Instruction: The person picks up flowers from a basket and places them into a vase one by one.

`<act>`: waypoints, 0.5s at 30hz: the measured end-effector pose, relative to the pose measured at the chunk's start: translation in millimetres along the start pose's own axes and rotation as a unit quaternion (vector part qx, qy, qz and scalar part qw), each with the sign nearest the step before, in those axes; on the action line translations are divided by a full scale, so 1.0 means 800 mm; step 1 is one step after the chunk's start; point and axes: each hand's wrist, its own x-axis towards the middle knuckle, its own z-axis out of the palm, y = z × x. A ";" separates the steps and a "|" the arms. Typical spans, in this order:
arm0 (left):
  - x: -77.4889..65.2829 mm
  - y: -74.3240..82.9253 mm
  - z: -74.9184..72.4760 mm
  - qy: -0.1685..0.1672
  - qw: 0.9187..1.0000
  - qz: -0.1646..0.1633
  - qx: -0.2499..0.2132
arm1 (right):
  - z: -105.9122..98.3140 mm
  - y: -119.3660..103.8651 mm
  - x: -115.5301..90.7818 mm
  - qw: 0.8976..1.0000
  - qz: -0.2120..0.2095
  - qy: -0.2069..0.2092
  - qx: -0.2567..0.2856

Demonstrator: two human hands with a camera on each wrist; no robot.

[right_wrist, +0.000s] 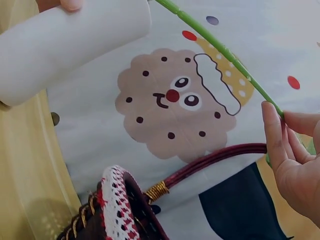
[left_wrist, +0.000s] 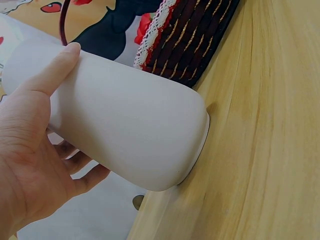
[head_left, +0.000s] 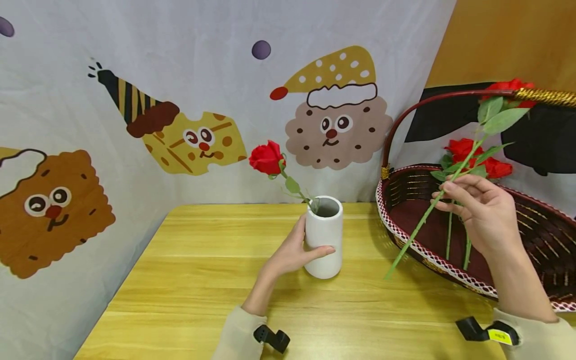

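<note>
A white cylindrical vase (head_left: 323, 245) stands upright on the wooden table, with one red rose (head_left: 267, 158) leaning out of its mouth to the left. My left hand (head_left: 294, 250) grips the vase from its left side, thumb across the front. Above the basket's near rim, my right hand (head_left: 488, 210) pinches the green stem of another rose (head_left: 418, 227). That stem slants down to the left, its lower end in the air to the right of the vase. Its red bloom is partly hidden behind the basket handle at the upper right.
A dark woven basket (head_left: 405, 200) with lace trim and an arched handle (head_left: 407, 112) stands at the right. Red roses (head_left: 497, 168) lean inside it. Behind the wooden table (head_left: 202, 285) hangs a cloth (head_left: 216, 65) printed with cartoon biscuits and cheese.
</note>
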 end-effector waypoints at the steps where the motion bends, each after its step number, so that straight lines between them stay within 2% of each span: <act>1: 0.000 0.000 0.000 0.000 1.000 0.001 0.000 | 0.002 0.001 0.000 1.000 0.000 -0.003 0.001; 9: -0.001 0.000 0.000 0.000 1.000 0.001 -0.003 | 0.015 0.008 -0.004 1.000 0.006 -0.021 -0.005; 15: -0.001 0.000 -0.001 -0.001 1.000 -0.002 0.002 | 0.026 0.012 -0.008 0.999 -0.006 -0.030 -0.017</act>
